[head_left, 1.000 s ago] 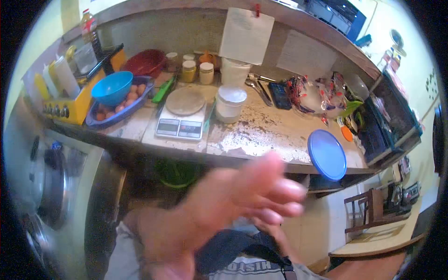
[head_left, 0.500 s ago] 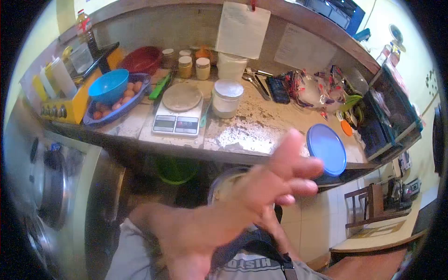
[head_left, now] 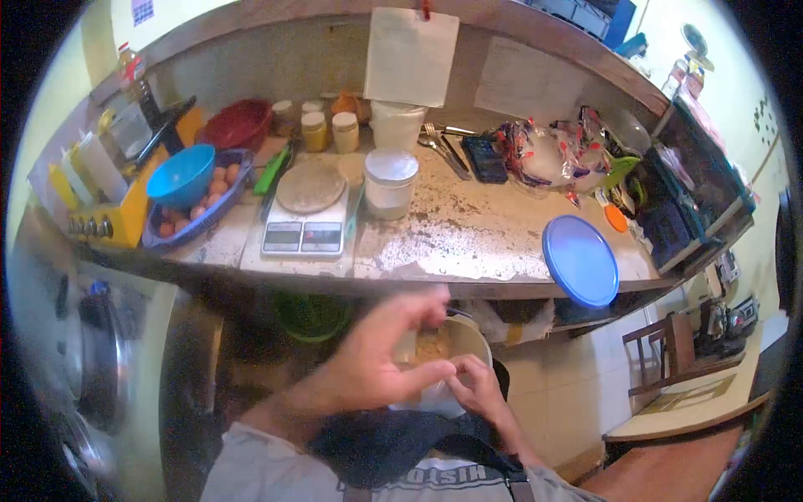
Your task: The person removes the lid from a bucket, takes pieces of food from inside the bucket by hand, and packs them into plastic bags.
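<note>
A white bucket (head_left: pixel 475 336) stands between my body and the counter, with crumbly light-brown contents inside. Over its left side is my left hand (head_left: pixel 368 356), thumb and curved fingers apart, with nothing seen between them. My right hand (head_left: pixel 481 389) is at the near right of the bucket, its fingers closed at the rim; the left thumb tip is close to these fingers and partly overlaps them. The lower part of the bucket is hidden by my hands and dark apron.
On the counter (head_left: pixel 468 251) are a kitchen scale (head_left: pixel 305 226), a lidded white tub (head_left: pixel 390 197), a blue lid (head_left: pixel 581 261) over the front edge, and a basket of eggs (head_left: pixel 196 213) with a blue bowl (head_left: pixel 181 177). A green basin (head_left: pixel 311 318) sits underneath.
My left hand has drawn back from its reach toward the counter and come down over the bucket. My right hand, largely hidden before, now shows at the rim. The view has shifted slightly.
</note>
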`<state>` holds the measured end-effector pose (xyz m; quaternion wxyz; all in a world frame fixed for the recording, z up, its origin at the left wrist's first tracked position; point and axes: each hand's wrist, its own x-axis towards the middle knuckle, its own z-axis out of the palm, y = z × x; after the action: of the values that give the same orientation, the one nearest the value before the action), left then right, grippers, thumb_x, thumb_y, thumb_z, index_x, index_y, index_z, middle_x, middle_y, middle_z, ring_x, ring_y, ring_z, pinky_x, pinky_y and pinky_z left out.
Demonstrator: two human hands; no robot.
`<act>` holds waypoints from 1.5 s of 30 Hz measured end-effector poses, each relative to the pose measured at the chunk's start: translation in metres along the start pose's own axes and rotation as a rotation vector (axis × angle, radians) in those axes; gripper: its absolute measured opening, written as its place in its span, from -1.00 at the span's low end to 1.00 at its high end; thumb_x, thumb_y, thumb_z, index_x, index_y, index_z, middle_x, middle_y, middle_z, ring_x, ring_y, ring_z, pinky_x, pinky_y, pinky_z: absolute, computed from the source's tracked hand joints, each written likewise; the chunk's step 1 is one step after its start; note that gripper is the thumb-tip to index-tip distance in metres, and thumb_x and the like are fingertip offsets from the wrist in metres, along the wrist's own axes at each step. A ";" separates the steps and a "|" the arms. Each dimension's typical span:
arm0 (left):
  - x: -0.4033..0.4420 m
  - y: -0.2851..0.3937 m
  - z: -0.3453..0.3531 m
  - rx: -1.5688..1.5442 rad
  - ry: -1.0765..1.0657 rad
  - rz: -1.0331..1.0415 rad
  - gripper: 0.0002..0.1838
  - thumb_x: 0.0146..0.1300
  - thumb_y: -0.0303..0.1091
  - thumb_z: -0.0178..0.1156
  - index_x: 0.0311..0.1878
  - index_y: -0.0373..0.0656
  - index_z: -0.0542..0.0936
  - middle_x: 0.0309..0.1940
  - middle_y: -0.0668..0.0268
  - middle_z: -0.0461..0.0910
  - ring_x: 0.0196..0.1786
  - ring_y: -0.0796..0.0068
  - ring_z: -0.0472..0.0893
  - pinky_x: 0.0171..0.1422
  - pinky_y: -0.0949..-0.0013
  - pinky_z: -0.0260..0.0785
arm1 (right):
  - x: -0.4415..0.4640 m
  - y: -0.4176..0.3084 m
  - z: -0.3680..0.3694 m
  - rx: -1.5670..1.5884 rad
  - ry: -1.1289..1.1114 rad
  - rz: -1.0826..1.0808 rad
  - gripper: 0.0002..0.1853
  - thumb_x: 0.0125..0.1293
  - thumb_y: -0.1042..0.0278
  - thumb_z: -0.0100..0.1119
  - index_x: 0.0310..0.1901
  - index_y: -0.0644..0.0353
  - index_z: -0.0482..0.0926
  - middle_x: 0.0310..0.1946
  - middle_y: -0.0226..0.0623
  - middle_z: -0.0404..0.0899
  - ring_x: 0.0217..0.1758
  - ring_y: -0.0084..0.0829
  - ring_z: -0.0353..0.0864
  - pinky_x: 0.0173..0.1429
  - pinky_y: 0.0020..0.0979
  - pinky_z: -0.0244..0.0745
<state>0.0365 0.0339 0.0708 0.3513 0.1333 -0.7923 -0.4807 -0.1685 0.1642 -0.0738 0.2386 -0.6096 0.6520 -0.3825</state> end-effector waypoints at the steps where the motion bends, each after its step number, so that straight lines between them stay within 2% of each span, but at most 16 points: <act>1: -0.006 -0.019 0.013 0.135 -0.081 -0.014 -0.26 -0.01 -0.06 0.44 0.20 -0.20 0.40 0.05 0.09 0.46 0.09 0.19 0.48 0.18 0.26 0.33 | -0.002 0.001 0.000 0.039 0.025 -0.014 -0.89 0.14 0.43 0.24 -0.31 0.22 0.55 -0.28 -0.19 0.58 -0.15 -0.24 0.60 -0.02 -0.33 0.47; 5: -0.046 -0.094 0.064 0.298 -0.173 -0.100 -0.43 0.06 -0.13 0.38 0.08 -0.21 0.48 -0.04 0.06 0.50 0.00 0.16 0.54 0.12 0.25 0.40 | -0.005 0.000 -0.001 0.082 0.059 0.016 -0.89 0.14 0.43 0.23 -0.32 0.22 0.54 -0.26 -0.17 0.58 -0.13 -0.22 0.59 -0.01 -0.31 0.47; 7: -0.063 -0.122 0.077 0.423 -0.071 -0.206 -0.60 0.08 -0.22 0.35 -0.05 -0.20 0.55 -0.16 0.11 0.56 -0.14 0.21 0.60 -0.05 0.26 0.47 | -0.007 0.006 0.003 0.040 0.007 -0.082 -0.86 0.14 0.47 0.22 -0.29 0.28 0.50 -0.24 -0.15 0.58 -0.16 -0.24 0.60 -0.02 -0.34 0.48; 11: -0.078 -0.133 0.085 0.277 0.003 -0.434 -0.82 0.13 -0.32 0.27 -0.28 -0.23 0.61 -0.41 0.14 0.58 -0.34 0.22 0.62 -0.24 0.28 0.48 | -0.007 0.004 0.006 0.027 0.020 -0.098 -0.83 0.15 0.44 0.23 -0.25 0.27 0.49 -0.24 -0.16 0.56 -0.14 -0.21 0.59 -0.02 -0.31 0.48; 14: -0.092 -0.155 0.095 0.306 -0.114 -0.323 -0.80 0.13 -0.32 0.27 -0.23 -0.22 0.60 -0.33 0.11 0.58 -0.27 0.17 0.61 -0.17 0.26 0.48 | -0.011 0.019 0.021 0.051 -0.109 0.018 -0.78 0.16 0.39 0.23 -0.19 0.24 0.49 -0.25 -0.11 0.54 -0.11 -0.15 0.58 -0.01 -0.26 0.48; 20: -0.095 -0.148 0.102 0.294 -0.235 -0.265 -0.73 0.15 -0.30 0.27 -0.13 -0.25 0.58 -0.16 0.09 0.57 -0.07 0.10 0.57 0.05 0.23 0.42 | -0.004 0.072 0.048 -0.345 -0.334 0.224 -0.60 0.17 0.21 0.23 0.01 0.21 0.51 -0.13 -0.03 0.57 -0.06 -0.01 0.56 0.02 -0.14 0.48; 22: -0.097 -0.148 0.099 0.269 -0.261 -0.241 -0.73 0.16 -0.31 0.26 -0.13 -0.25 0.59 -0.16 0.09 0.58 -0.06 0.10 0.57 0.06 0.24 0.42 | 0.033 0.060 0.043 -0.438 -0.650 0.437 -0.58 0.08 0.20 0.29 -0.05 0.23 0.58 -0.08 0.06 0.57 -0.10 0.00 0.60 -0.02 -0.13 0.51; 27: -0.094 -0.143 0.093 0.209 -0.256 -0.278 -0.70 0.15 -0.30 0.28 -0.08 -0.22 0.60 -0.13 0.12 0.59 -0.05 0.16 0.59 0.10 0.27 0.41 | 0.060 0.100 0.082 -0.521 -0.666 0.326 -0.59 0.01 0.17 0.29 -0.13 0.25 0.63 -0.11 0.02 0.61 -0.13 -0.08 0.65 -0.07 -0.17 0.53; 29: -0.094 -0.137 0.091 0.176 -0.247 -0.355 -0.70 0.15 -0.30 0.29 -0.07 -0.21 0.60 -0.13 0.14 0.60 -0.05 0.21 0.59 0.09 0.29 0.41 | 0.048 0.183 0.154 -0.624 -0.400 0.155 -0.58 0.02 0.18 0.25 -0.09 0.24 0.62 -0.13 -0.04 0.63 -0.13 -0.15 0.66 -0.07 -0.18 0.53; 30: -0.094 -0.135 0.090 0.142 -0.229 -0.445 -0.69 0.14 -0.30 0.30 -0.06 -0.20 0.61 -0.12 0.16 0.60 -0.05 0.26 0.60 0.09 0.31 0.41 | 0.048 0.178 0.161 -0.679 -0.263 0.079 -0.57 0.03 0.19 0.23 -0.07 0.23 0.62 -0.14 -0.07 0.64 -0.12 -0.19 0.66 -0.07 -0.19 0.53; 32: -0.095 -0.135 0.086 0.152 -0.214 -0.383 -0.70 0.15 -0.30 0.31 -0.06 -0.19 0.61 -0.13 0.19 0.61 -0.05 0.33 0.60 0.07 0.34 0.41 | 0.048 0.177 0.162 -0.653 -0.525 0.072 -0.56 0.10 0.09 0.16 -0.02 0.13 0.59 -0.10 -0.14 0.63 -0.09 -0.21 0.64 -0.05 -0.20 0.52; 34: -0.093 -0.127 0.084 0.120 -0.186 -0.518 -0.72 0.17 -0.28 0.28 -0.07 -0.16 0.62 -0.15 0.18 0.61 -0.07 0.34 0.61 0.05 0.35 0.42 | 0.048 0.132 0.137 -0.619 -0.798 0.063 -0.55 0.16 -0.01 0.10 0.03 0.04 0.57 -0.06 -0.22 0.62 -0.06 -0.24 0.61 -0.03 -0.22 0.51; 37: -0.092 -0.128 0.086 0.027 -0.136 -0.579 -0.71 0.17 -0.27 0.30 -0.07 -0.18 0.63 -0.14 0.22 0.63 -0.05 0.42 0.60 0.08 0.37 0.41 | 0.048 0.140 0.139 -0.455 -0.964 0.193 -0.50 0.15 -0.01 0.13 0.08 0.06 0.55 -0.02 -0.15 0.59 0.00 -0.22 0.60 0.03 -0.22 0.49; 42: -0.088 -0.132 0.092 0.036 -0.117 -0.511 -0.73 0.19 -0.28 0.29 -0.08 -0.17 0.64 -0.14 0.25 0.65 -0.06 0.47 0.60 0.09 0.40 0.40 | 0.023 0.103 0.105 -0.300 -0.954 0.480 -0.50 0.18 0.02 0.10 0.08 0.16 0.54 0.07 -0.07 0.54 0.09 -0.13 0.56 0.12 -0.20 0.45; 44: -0.087 -0.132 0.094 0.040 -0.110 -0.513 -0.74 0.19 -0.29 0.29 -0.10 -0.19 0.64 -0.15 0.26 0.65 -0.08 0.48 0.60 0.09 0.39 0.41 | 0.010 0.098 0.104 -0.230 -0.778 0.635 -0.57 0.26 0.08 -0.01 0.03 0.17 0.57 0.09 -0.07 0.52 0.10 -0.10 0.55 0.13 -0.14 0.43; 45: -0.087 -0.133 0.094 0.039 -0.109 -0.510 -0.74 0.19 -0.29 0.29 -0.10 -0.19 0.64 -0.15 0.26 0.65 -0.08 0.48 0.60 0.09 0.39 0.41 | 0.006 0.100 0.100 -0.361 -0.854 0.385 -0.61 0.27 0.17 -0.04 0.02 0.16 0.58 0.03 -0.05 0.56 0.07 -0.05 0.56 0.11 -0.11 0.43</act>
<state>0.0174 0.0777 -0.1078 0.1731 0.3094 -0.7600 -0.5448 -0.1530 0.1335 -0.2110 0.4413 -0.6120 0.6525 0.0709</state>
